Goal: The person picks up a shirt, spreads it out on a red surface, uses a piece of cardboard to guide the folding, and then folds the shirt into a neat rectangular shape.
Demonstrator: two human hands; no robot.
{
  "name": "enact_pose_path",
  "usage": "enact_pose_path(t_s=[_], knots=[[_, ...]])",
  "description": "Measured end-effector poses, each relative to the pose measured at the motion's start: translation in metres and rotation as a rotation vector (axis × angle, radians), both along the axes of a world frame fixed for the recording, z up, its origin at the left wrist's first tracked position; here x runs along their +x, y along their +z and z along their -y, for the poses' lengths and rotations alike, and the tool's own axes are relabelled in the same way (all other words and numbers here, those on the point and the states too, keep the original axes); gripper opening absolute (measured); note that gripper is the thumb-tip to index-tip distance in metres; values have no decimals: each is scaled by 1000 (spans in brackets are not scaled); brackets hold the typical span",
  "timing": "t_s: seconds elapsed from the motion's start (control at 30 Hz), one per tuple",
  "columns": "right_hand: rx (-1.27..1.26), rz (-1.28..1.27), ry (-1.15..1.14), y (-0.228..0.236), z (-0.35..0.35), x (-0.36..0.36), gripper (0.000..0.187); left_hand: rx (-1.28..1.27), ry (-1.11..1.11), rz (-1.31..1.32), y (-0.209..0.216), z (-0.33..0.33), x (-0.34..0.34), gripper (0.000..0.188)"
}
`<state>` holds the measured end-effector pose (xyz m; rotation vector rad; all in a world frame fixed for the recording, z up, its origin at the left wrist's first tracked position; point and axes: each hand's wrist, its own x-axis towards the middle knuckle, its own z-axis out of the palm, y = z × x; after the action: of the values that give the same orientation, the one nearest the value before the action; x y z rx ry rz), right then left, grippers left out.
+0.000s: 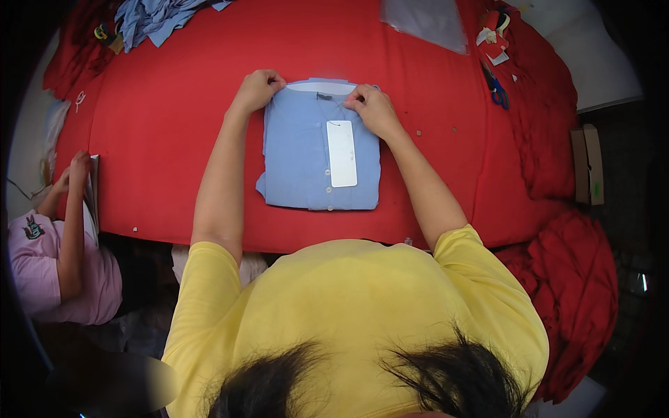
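Observation:
A folded light blue shirt (296,157) lies flat on the red cloth, its neckline away from me and its small pale buttons running down the front. A blank-looking white hang tag (342,155) rests on it, with a thin string leading up towards the collar. My left hand (262,89) is closed in a pinch on the shirt's far left corner. With thumb and fingers pressed together, my right hand (373,110) grips the fabric near the right side of the neckline. A white strip (313,88) shows inside the collar.
Red cloth (167,139) covers the table. Crumpled blue garments (157,21) lie far left, clear plastic bags (425,21) far right. Blue-handled scissors (497,92) sit at the right. Another person in a pink top (90,279) works at the left edge. A cardboard box (587,165) stands beyond the right side.

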<state>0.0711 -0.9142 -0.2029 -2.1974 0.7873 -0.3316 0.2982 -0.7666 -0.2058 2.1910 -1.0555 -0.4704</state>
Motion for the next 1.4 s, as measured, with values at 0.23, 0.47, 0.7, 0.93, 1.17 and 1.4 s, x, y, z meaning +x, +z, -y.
enact_pose_path(t_s=[0.23,0.47,0.7,0.93,1.17,1.4], knots=[[403,308,-23,-10,41,-16,15,-7,2,55,1,-3,-3,20],[255,198,-116,15,38,-52,23,-118,-172,449,47,-2,-78,30],[-620,-79,-611,-11,233,-117,21,110,-265,357,47,-33,-183,82],[-703,-289,-545,0,314,-137,29,-196,-143,245,21,-42,-193,61],[-657,-402,-638,-11,333,-135,34,-325,114,-528,52,-50,-132,27],[145,417,-380,17,232,-110,31,-218,235,-221,42,-40,-81,28]])
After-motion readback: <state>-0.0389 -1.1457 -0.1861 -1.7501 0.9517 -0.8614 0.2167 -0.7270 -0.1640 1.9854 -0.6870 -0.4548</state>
